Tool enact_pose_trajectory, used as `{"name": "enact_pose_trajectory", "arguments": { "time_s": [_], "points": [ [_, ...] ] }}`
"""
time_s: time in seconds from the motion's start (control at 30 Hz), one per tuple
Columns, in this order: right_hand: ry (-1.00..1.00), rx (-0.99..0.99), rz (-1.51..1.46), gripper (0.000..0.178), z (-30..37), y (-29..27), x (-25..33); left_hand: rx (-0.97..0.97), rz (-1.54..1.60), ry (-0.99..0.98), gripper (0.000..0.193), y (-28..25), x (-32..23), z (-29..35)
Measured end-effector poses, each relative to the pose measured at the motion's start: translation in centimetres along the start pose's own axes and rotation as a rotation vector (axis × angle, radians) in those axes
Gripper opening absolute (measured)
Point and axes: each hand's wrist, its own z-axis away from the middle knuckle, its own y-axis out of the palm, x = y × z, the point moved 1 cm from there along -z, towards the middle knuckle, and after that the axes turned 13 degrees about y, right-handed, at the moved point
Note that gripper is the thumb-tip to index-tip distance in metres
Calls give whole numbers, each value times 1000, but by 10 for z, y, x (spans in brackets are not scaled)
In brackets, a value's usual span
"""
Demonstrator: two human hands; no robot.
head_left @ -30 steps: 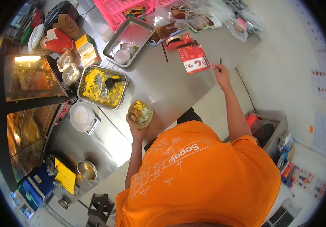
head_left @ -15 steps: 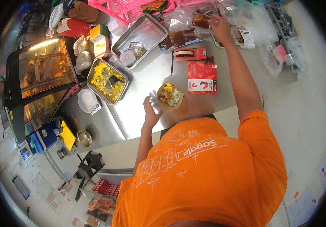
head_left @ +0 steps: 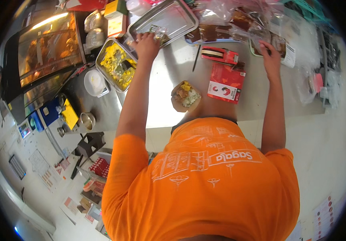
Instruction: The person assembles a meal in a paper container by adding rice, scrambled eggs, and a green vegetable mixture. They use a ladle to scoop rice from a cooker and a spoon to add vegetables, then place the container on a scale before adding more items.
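My left hand (head_left: 147, 46) reaches over the near left corner of a metal tray (head_left: 169, 18), fingers bent down into it. It covers the spot of a small clear tub, so what the fingertips hold is hidden. A shiny small packet (head_left: 159, 31) lies beside them. At the right, my right hand (head_left: 271, 58) has thumb and forefinger pinched at the edge of a clear plastic bag (head_left: 257, 30), beside packs of brown sauce (head_left: 243, 18). An open brown paper food box (head_left: 179, 105) with rice, brown pieces and yellow egg stands on the steel counter before me.
A flat red carton (head_left: 226, 82) and red tape dispenser (head_left: 220, 55) lie right of the food box. A tray of yellow scrambled egg (head_left: 120, 66) and a white bowl (head_left: 95, 82) are at left, near a lit glass food warmer (head_left: 50, 56). Plastic bags (head_left: 301, 40) crowd the right.
My left hand has moved from beside the food box up to the metal tray. My right hand has come nearer and to the right from the brown sauce packs. The view has shifted.
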Motion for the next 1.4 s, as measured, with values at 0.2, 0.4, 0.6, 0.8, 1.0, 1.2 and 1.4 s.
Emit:
{"name": "enact_pose_trajectory", "arguments": {
  "time_s": [0.2,0.4,0.6,0.8,1.0,1.2,1.4],
  "points": [
    [238,62,64,27,34,-44,-7,-41,116,-373,33,10,-5,-26],
    [418,-11,-29,26,66,-78,-50,-421,246,-628,27,9,111,75],
    [269,-54,13,19,53,-85,-73,168,63,-359,43,43,215,174],
    [135,-184,223,20,14,-57,-62,356,53,-394,44,36,194,159],
    [104,-335,552,25,-38,-39,-85,297,69,-392,28,62,216,176],
    [431,-230,673,28,-62,-24,-77,325,-61,-399,37,64,212,183],
    [227,-380,484,28,-52,-25,-36,153,128,-303,48,50,189,183]
  ]
}}
